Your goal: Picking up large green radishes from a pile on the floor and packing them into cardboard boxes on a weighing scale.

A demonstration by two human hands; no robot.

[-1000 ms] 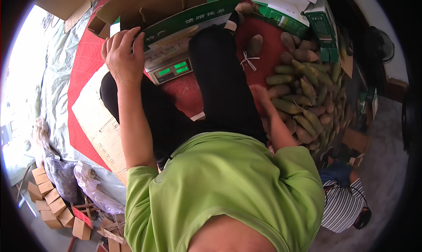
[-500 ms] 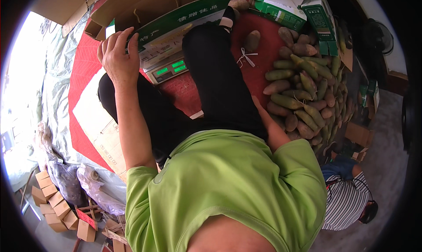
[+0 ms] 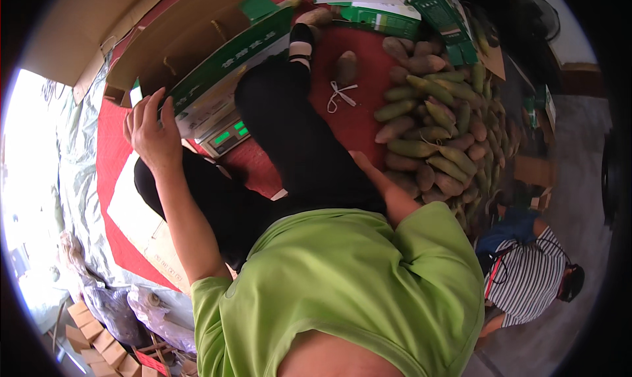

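My left hand (image 3: 155, 133) grips the near left corner of an open carton (image 3: 230, 61), fingers over the edge and thumb on the outer side. The carton is green and white outside, brown inside, with cord handles. It rests on a weighing scale (image 3: 224, 137) whose lit green display shows beside my left knee. My right hand (image 3: 359, 158) is down beside my right thigh, mostly hidden by the leg, so its fingers do not show. Nearest to it is a big pile of long green and brownish root vegetables (image 3: 428, 130).
A lone brown root (image 3: 346, 68) and a white tie (image 3: 341, 95) lie on the red mat (image 3: 316, 117). Green-and-white cartons (image 3: 441, 18) stand beyond the pile. A person in a striped shirt (image 3: 526, 281) is at the right. Small brown boxes (image 3: 99, 341) lie at lower left.
The view has shifted, so the carton, scale and pile sit further left in the picture. My left hand stays at the carton's corner. The person at the right has changed posture.
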